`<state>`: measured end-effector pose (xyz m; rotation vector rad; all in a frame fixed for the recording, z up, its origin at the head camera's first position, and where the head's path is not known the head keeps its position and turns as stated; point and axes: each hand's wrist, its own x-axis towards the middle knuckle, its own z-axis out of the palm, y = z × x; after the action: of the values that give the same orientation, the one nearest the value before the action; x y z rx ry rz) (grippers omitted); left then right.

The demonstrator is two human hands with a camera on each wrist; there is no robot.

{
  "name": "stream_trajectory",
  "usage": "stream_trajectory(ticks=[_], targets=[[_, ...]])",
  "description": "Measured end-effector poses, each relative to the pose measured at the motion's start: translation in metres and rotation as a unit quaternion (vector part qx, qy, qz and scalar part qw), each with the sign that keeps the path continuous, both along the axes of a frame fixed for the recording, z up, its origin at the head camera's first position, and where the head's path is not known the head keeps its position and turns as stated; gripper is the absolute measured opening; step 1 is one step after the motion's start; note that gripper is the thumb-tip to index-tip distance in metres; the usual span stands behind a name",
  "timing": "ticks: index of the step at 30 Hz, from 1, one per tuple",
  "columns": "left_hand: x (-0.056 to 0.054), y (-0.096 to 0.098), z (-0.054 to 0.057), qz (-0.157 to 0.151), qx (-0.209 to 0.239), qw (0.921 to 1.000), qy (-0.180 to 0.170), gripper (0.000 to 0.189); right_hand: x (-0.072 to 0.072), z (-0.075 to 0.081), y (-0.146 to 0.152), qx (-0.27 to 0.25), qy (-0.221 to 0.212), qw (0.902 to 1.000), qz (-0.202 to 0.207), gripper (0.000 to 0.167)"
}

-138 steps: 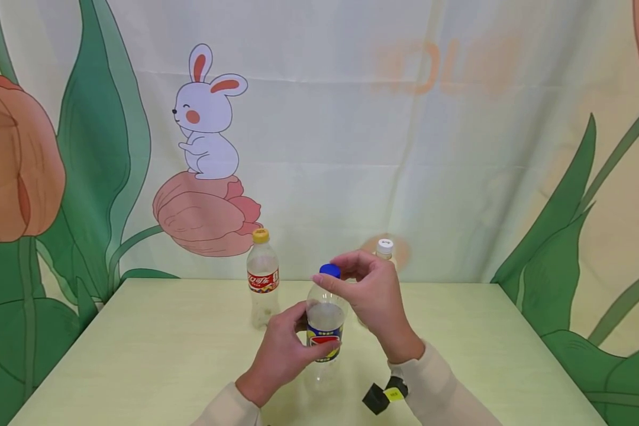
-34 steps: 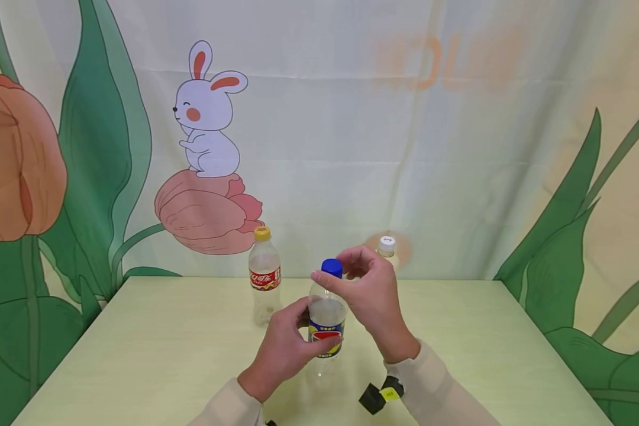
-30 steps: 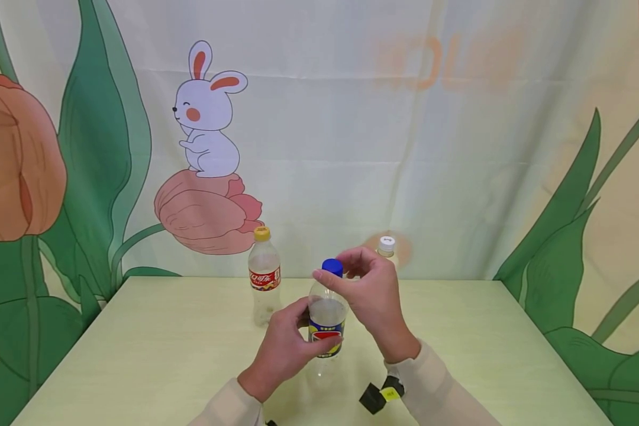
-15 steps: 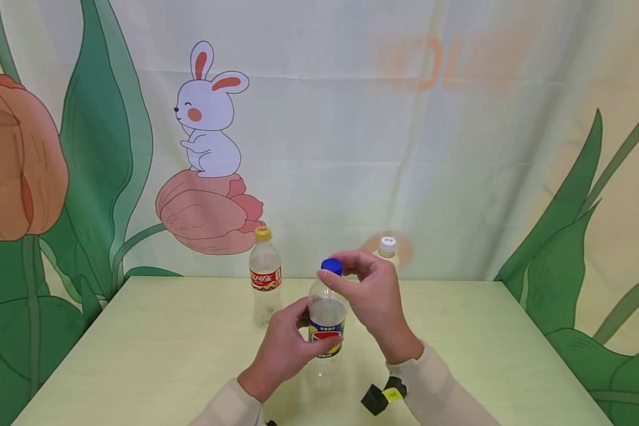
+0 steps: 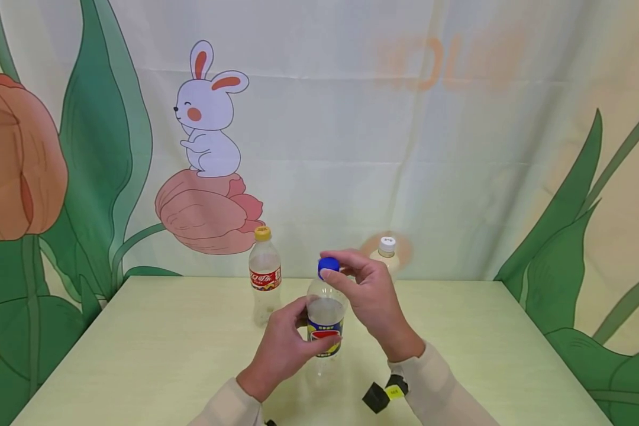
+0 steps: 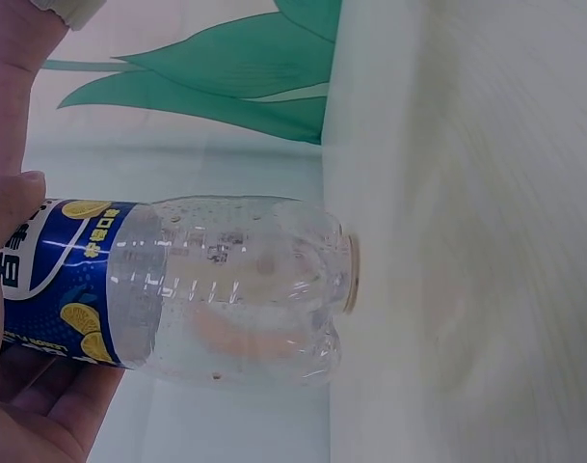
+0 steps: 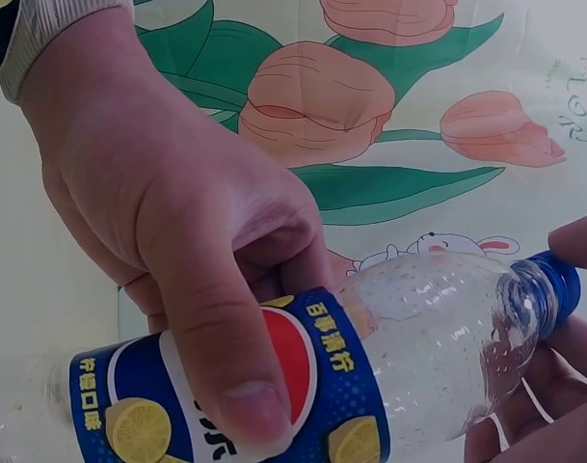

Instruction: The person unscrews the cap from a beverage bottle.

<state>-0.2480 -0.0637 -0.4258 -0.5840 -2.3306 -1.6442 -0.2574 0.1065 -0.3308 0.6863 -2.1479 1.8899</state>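
Observation:
A clear plastic soda bottle (image 5: 326,307) with a blue, lemon-printed label stands upright at the middle of the table. My left hand (image 5: 282,349) grips it round the label, thumb across the front. At the top, my right hand (image 5: 370,296) pinches the blue cap (image 5: 328,267) between thumb and fingers. In the right wrist view the cap (image 7: 555,292) sits on the bottle's neck. The bottle's ridged base (image 6: 322,289) shows close to the tabletop in the left wrist view. Droplets cling to its inner wall.
Behind to the left stands a clear bottle (image 5: 265,299) with a yellow cap and red label. Another bottle with a white cap (image 5: 387,244) is mostly hidden behind my right hand. A printed curtain (image 5: 319,148) hangs at the table's (image 5: 138,355) back edge.
Over the last half second my right thumb and fingers have shifted left around the cap, and the bottle's top has moved slightly left. My left hand keeps its grip; the other bottles stay put.

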Motion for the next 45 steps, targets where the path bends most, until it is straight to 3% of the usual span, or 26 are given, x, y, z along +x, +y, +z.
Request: stream_trajectory(ticks=[8,14,20,24,31,45], targets=[[0.0007,-0.0007,0.0009,0.002,0.002,1.0000,0.001,0.054,0.0004,-0.0005,0.0015,0.012,-0.010,0.9998,0.008,0.033],[0.0006,-0.0003,0.0009,0.002,0.005,1.0000,0.003,0.053,0.0025,-0.0001,0.0001,0.004,-0.010,0.9993,-0.036,0.041],[-0.0005,0.0007,0.0000,-0.010,0.004,0.9999,0.006,0.054,0.0018,-0.0005,-0.0027,-0.014,-0.020,0.9959,-0.087,0.037],[-0.0005,0.0004,-0.0011,-0.010,0.001,0.9999,0.004,0.055,0.0036,0.0018,-0.0036,-0.009,-0.025,0.9950,-0.097,0.034],[-0.0008,0.0003,-0.0022,-0.007,0.000,1.0000,0.007,0.053,0.0040,0.0032,-0.0024,-0.001,-0.027,0.9950,-0.096,0.030],[0.0004,0.0010,-0.0012,0.001,0.004,1.0000,0.007,0.053,0.0017,-0.0008,0.0003,0.000,0.008,0.9991,-0.042,0.027]])
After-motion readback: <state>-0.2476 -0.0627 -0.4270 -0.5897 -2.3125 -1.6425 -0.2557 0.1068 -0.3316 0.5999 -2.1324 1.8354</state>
